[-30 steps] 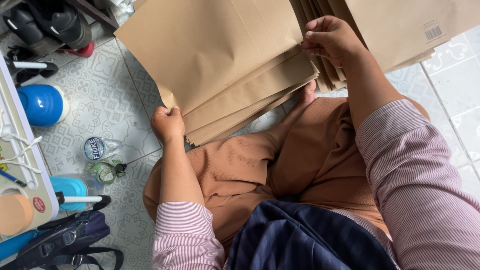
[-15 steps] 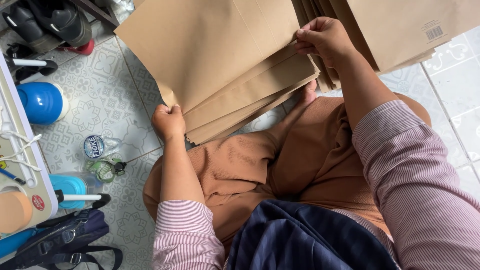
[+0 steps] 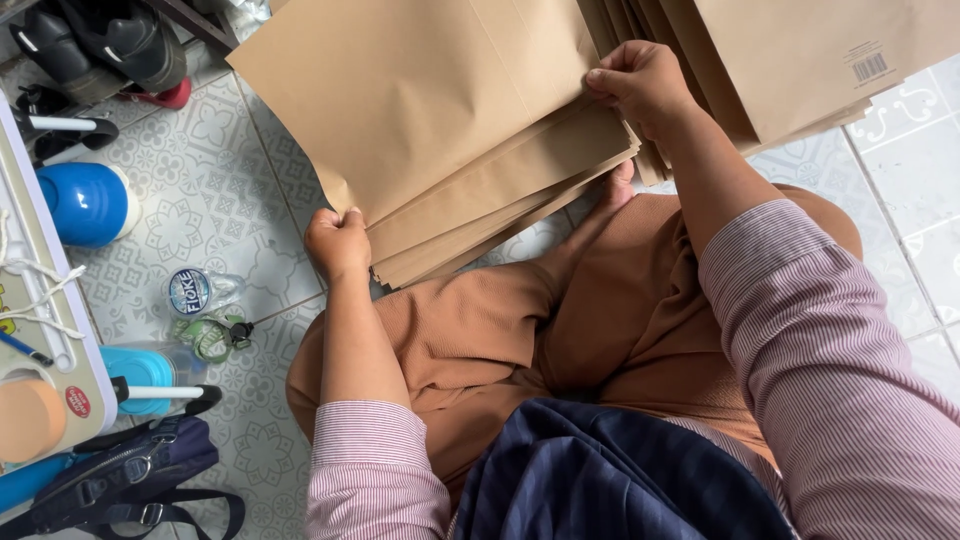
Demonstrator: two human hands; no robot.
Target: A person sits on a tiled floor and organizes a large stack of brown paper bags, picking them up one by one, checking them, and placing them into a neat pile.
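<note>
Here, left hand fisted on the lower corner of the paper stack | right hand pinches its upper edge — fingertips tucked behind sheets | stack held over the lap, top cut off | second pile behind — partly out of frame.

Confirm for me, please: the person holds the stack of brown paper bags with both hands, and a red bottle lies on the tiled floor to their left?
Not quite: in the head view the bottle is blue, not red. The rest holds: the left hand and right hand both grip the stack of brown paper bags, and the bottle lies on the tiled floor.
</note>
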